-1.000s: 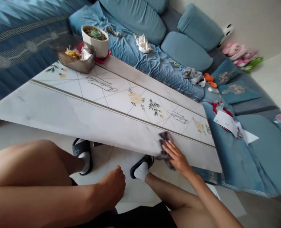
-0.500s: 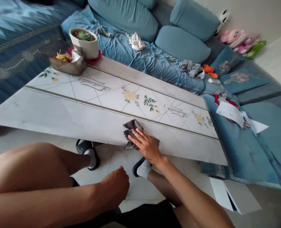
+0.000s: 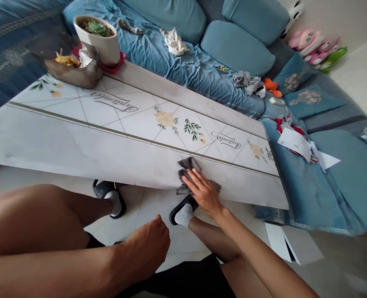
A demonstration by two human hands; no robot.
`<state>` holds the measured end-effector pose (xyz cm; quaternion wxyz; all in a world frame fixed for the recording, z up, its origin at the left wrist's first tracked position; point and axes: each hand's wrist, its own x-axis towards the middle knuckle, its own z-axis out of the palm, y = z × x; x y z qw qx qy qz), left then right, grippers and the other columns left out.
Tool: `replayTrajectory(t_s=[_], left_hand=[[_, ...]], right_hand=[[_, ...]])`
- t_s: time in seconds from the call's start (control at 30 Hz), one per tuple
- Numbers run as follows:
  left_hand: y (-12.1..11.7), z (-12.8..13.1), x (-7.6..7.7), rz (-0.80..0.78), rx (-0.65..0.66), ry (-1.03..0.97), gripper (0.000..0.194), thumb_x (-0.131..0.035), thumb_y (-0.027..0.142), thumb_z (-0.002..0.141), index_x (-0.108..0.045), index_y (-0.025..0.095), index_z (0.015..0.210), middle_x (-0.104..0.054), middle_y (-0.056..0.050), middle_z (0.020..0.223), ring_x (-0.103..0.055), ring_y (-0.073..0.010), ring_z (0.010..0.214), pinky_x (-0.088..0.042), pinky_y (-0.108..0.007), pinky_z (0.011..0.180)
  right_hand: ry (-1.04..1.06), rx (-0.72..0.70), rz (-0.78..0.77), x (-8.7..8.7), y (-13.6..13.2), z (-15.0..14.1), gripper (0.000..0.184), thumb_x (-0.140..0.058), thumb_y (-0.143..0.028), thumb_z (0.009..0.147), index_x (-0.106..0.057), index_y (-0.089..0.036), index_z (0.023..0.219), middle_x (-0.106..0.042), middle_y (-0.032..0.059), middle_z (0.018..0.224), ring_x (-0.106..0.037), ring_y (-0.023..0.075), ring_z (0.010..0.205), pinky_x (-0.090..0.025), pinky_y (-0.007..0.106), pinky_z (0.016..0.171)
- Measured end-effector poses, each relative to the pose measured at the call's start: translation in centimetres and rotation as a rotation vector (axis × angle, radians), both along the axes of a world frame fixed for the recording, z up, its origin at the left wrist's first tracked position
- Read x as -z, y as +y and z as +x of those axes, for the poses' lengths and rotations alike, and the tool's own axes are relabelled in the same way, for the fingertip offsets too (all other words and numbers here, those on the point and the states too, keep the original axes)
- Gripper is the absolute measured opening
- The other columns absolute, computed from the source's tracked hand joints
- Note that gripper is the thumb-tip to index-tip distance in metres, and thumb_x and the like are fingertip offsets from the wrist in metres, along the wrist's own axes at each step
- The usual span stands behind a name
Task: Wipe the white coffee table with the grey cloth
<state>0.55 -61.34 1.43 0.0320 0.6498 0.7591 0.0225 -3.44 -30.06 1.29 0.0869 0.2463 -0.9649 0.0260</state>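
Note:
A dark grey cloth (image 3: 190, 163) lies bunched at the near edge of a long white table (image 3: 77, 138). My right hand (image 3: 204, 193) presses it down against the tabletop, its fingers stretched over the cloth and partly covering it. My left hand (image 3: 147, 246) is closed in a fist above my lap, apart from the table. Nothing sticks out of that fist. The tabletop carries a printed strip (image 3: 121, 111) with flowers and lettering, just beyond the cloth.
At the table's far left stand a translucent brown bin (image 3: 73, 72) with scraps and a white succulent pot (image 3: 98, 41) on a red saucer. A blue sofa (image 3: 202, 74) with scattered clothes borders the far side. White panels (image 3: 295, 244) lie on the floor at right.
My right hand and the cloth have slid to the right along the table's near edge. My left fist stays nearly in place. The view has shifted slightly.

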Motion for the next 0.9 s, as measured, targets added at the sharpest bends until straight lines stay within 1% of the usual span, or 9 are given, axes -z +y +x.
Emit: replayTrajectory(t_s=[0.1, 0.17, 0.33, 0.43, 0.5, 0.57, 0.63, 0.8, 0.9], left_hand=[[1.4, -1.6, -1.1, -0.048, 0.103, -0.033, 0.041, -0.092, 0.053, 0.094, -0.089, 0.015, 0.109, -0.084, -0.018, 0.1, -0.076, -0.0328, 0.093, -0.046, -0.049, 0.099], [2.4, -2.8, -2.2, -0.063, 0.127, -0.021, 0.038, -0.088, 0.052, 0.099, -0.088, 0.015, 0.108, -0.083, -0.015, 0.097, -0.075, -0.0294, 0.088, -0.045, -0.045, 0.093], [3.1, -3.7, -4.3, -0.034, 0.061, 0.013, 0.029, -0.09, 0.042, 0.097, -0.088, 0.014, 0.106, -0.082, -0.014, 0.097, -0.072, -0.0288, 0.086, -0.043, -0.044, 0.092], [2.2, -2.7, -3.7, 0.048, 0.021, -0.028, 0.031, -0.089, 0.04, 0.094, -0.088, 0.014, 0.111, -0.082, -0.019, 0.104, -0.073, -0.0342, 0.096, -0.043, -0.048, 0.097], [1.6, -1.7, -2.9, 0.083, -0.008, -0.051, 0.034, -0.089, 0.04, 0.093, -0.089, 0.014, 0.114, -0.082, -0.021, 0.11, -0.073, -0.0384, 0.105, -0.043, -0.052, 0.102], [1.1, -0.7, -2.0, 0.088, -0.02, -0.069, 0.038, -0.09, 0.044, 0.092, -0.089, 0.014, 0.115, -0.082, -0.023, 0.113, -0.073, -0.0405, 0.109, -0.042, -0.054, 0.105], [1.0, -0.1, -1.6, 0.07, 0.002, -0.081, 0.044, -0.092, 0.05, 0.091, -0.09, 0.013, 0.114, -0.083, -0.023, 0.113, -0.074, -0.04, 0.108, -0.041, -0.055, 0.107], [2.4, -0.7, -2.6, 0.001, 0.078, -0.056, 0.043, -0.094, 0.052, 0.09, -0.091, 0.013, 0.109, -0.084, -0.021, 0.101, -0.076, -0.0356, 0.097, -0.044, -0.051, 0.1], [3.3, -1.7, -4.0, -0.022, 0.104, -0.034, 0.032, -0.091, 0.045, 0.095, -0.09, 0.015, 0.105, -0.083, -0.018, 0.097, -0.075, -0.0321, 0.093, -0.044, -0.047, 0.094]], right_hand=[[0.04, -0.024, -0.047, 0.5, -5.7, -2.9, 0.06, -0.058, -0.013, 0.115, -0.054, -0.024, 0.173, -0.044, 0.0078, 0.181, -0.038, 0.0301, 0.17, -0.046, 0.053, 0.138], [0.05, -0.026, -0.062, 0.4, -5.7, -3.0, 0.06, -0.056, -0.01, 0.114, -0.055, -0.025, 0.172, -0.045, 0.0065, 0.181, -0.04, 0.0291, 0.169, -0.046, 0.051, 0.138], [0.029, 0.055, -0.037, -0.2, 4.8, 2.7, 0.076, -0.055, -0.008, 0.111, -0.036, -0.028, 0.182, -0.044, 0.0074, 0.181, -0.039, 0.0291, 0.17, -0.046, 0.054, 0.138], [0.012, 0.123, 0.012, -0.9, 11.0, 5.7, 0.087, -0.052, -0.007, 0.11, -0.02, -0.034, 0.186, -0.043, 0.0077, 0.181, -0.041, 0.031, 0.168, -0.05, 0.057, 0.136], [0.002, 0.14, 0.045, -1.2, 11.7, 6.0, 0.091, -0.052, -0.004, 0.108, -0.016, -0.035, 0.187, -0.042, 0.0081, 0.181, -0.042, 0.0322, 0.168, -0.051, 0.058, 0.134], [0.016, 0.108, 0.059, -0.9, 9.1, 4.7, 0.093, -0.053, -0.003, 0.108, -0.014, -0.033, 0.187, -0.042, 0.0093, 0.181, -0.041, 0.0328, 0.168, -0.052, 0.058, 0.134], [0.041, 0.042, 0.044, -0.2, 3.7, 2.3, 0.087, -0.052, -0.004, 0.111, -0.017, -0.03, 0.187, -0.041, 0.0108, 0.181, -0.039, 0.0325, 0.169, -0.051, 0.057, 0.135], [0.094, -0.028, -0.046, 1.2, -11.1, -4.7, 0.055, -0.047, -0.013, 0.118, -0.054, -0.018, 0.173, -0.043, 0.0141, 0.18, -0.039, 0.0343, 0.169, -0.045, 0.055, 0.138], [0.084, -0.042, -0.098, 1.1, -12.1, -5.3, 0.053, -0.049, -0.016, 0.119, -0.056, -0.021, 0.171, -0.046, 0.01, 0.179, -0.04, 0.0301, 0.169, -0.044, 0.051, 0.139]])
